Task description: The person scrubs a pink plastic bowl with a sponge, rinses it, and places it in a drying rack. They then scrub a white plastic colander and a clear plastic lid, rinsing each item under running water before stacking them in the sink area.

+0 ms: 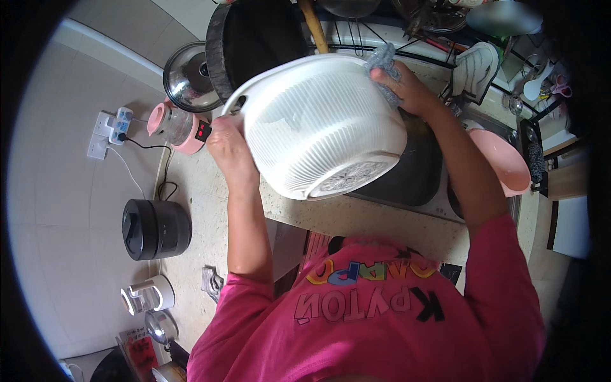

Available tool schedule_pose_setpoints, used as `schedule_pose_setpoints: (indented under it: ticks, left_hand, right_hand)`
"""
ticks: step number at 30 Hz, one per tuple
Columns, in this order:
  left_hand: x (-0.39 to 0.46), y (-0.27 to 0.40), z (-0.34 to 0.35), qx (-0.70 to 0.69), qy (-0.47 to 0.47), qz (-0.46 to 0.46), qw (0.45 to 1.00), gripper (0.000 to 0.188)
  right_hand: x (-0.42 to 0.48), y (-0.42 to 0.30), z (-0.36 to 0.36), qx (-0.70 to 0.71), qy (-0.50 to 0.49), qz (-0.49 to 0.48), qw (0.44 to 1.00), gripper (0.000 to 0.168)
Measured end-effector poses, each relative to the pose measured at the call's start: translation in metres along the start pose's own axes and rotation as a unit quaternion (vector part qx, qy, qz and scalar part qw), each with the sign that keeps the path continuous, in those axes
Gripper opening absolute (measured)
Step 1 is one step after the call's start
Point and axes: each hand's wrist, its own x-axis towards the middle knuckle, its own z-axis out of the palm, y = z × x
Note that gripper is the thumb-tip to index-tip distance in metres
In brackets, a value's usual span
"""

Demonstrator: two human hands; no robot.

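A white ribbed plastic basin [320, 119] is held up in the air, tilted so that its patterned base faces down and toward me. My left hand [226, 143] grips its rim beside a slot-like handle opening. At the far right of the rim is my right hand [405, 90], pressing a grey-blue cloth [385, 71] against the basin. Under the raised basin lies part of a stainless steel sink [415, 176], the rest of it covered from sight. The basin's inside faces away and cannot be seen.
A pink basin [501, 160] rests at the sink's right. Left on the counter [205, 191] stand a pink electric kettle [179, 126], a black rice cooker [157, 229] and a grey cloth [212, 281]. A steel lid [191, 76] leans by a large dark round board. A dish rack [363, 47] lines the back.
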Motion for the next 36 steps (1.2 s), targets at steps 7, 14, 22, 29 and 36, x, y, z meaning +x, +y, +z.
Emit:
schedule_pose_setpoints:
  ticks: [7, 14, 22, 29, 36]
  left_hand:
    - [-0.001, -0.010, -0.016, -0.111, 0.082, -0.111, 0.984, 0.083]
    - [0.006, -0.031, -0.041, -0.195, -0.001, -0.214, 0.957, 0.058]
    - [0.007, -0.008, 0.000, 0.006, -0.177, -0.140, 0.974, 0.035]
    - [-0.021, -0.016, 0.032, 0.122, -0.145, -0.017, 0.982, 0.029]
    - [-0.024, -0.014, 0.011, 0.059, -0.144, -0.020, 0.988, 0.022]
  right_hand:
    - [0.000, 0.051, 0.007, 0.150, 0.058, 0.059, 0.985, 0.064]
    - [0.026, 0.017, -0.043, -0.004, 0.047, -0.078, 0.996, 0.058]
    - [0.042, -0.032, -0.015, -0.090, -0.010, -0.122, 0.988, 0.056]
    - [0.011, -0.060, 0.059, -0.444, -0.065, -0.311, 0.838, 0.031]
    - [0.020, -0.033, -0.007, -0.250, -0.018, -0.172, 0.953, 0.049]
